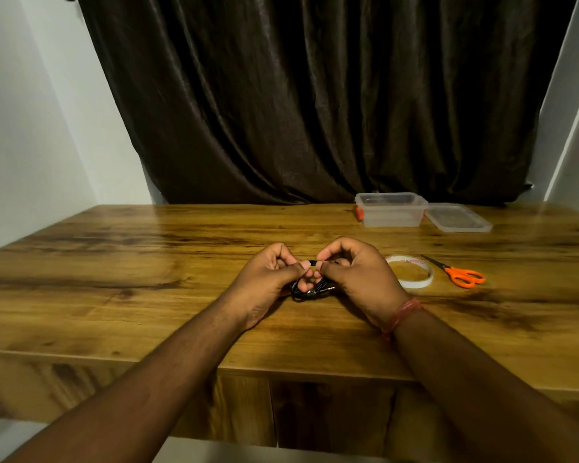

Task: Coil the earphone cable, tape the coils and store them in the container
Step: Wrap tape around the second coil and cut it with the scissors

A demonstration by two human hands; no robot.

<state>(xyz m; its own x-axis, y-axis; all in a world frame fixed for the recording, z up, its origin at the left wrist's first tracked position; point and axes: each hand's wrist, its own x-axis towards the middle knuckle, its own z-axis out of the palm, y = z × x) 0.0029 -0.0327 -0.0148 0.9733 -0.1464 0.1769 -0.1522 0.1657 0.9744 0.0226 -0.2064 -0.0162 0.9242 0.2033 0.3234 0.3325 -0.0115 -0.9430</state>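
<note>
Pinching a coiled black earphone cable (310,289) between them, the left hand (268,279) and right hand (358,275) curl closed above the brown wooden table (147,262). Its metal plug points toward three o'clock. A clear plastic container (391,210) sits open at one o'clock.

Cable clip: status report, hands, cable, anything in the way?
Left hand and right hand both pinch the black cable, coiled between them. No tape on it. Tape roll, scissors, open container untouched. Nothing in the way.
</note>
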